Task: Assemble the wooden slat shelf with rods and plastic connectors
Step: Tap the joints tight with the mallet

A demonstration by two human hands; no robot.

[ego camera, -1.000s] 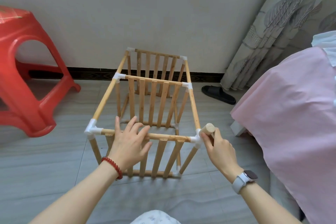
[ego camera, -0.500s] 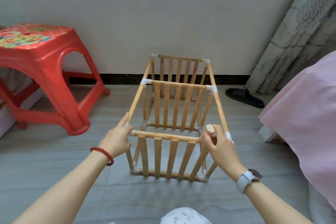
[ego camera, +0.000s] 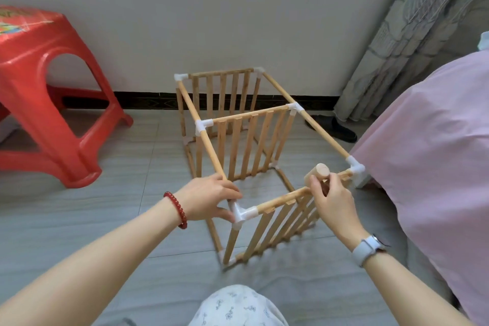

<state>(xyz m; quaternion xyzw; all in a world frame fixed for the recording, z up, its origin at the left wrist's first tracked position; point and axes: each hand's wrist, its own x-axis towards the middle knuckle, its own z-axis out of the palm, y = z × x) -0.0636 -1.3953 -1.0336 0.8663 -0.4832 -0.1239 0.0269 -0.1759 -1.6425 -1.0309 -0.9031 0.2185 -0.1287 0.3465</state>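
Shelf frame (ego camera: 246, 145) stands on floor (ego camera: 92, 219), centre of view, long axis running 12 to 6 o'clock. Wall (ego camera: 238, 8) behind it at 12. Stool (ego camera: 47, 103) at 9–10 o'clock, well apart. Bed (ego camera: 436, 153) at 3 o'clock, just beside frame's near right corner. Curtain (ego camera: 412, 34) at 1–2 o'clock, slipper (ego camera: 336, 130) below it. Left hand (ego camera: 209, 198) at near left corner connector (ego camera: 242, 213); right hand (ego camera: 333, 201) on near top rail (ego camera: 280, 200), with mallet (ego camera: 317, 173).

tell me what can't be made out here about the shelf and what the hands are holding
Head view only:
- Mallet: handle hidden inside the right hand.
- Near left connector: rod joint covered by the left hand.
- Near slat panel: lower end motion-blurred.
- Red stool: cut off by the left edge.
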